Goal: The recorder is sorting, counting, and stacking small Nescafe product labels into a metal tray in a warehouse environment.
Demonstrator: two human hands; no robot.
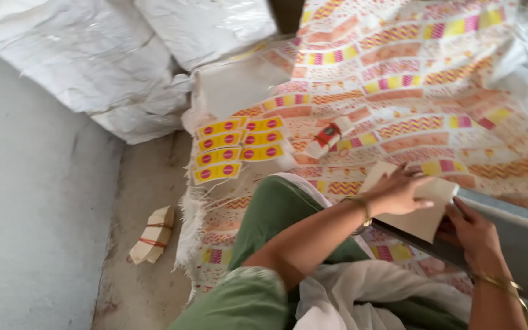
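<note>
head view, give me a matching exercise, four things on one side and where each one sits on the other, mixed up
Things:
1. banded bundle
2. yellow labels
3. white sacks
4. pale sheet

Places:
A. under the left hand, over the grey slab's edge
B. alone on the bare floor, left of the printed cloth
C. piled at the top left
D. in rows on the cloth's left part

Pairs: 1-B, 2-D, 3-C, 4-A

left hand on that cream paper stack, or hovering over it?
Touching. The head view shows the left hand lying flat on the cream paper stack, fingers spread across its top, with no gap visible between them.
</note>
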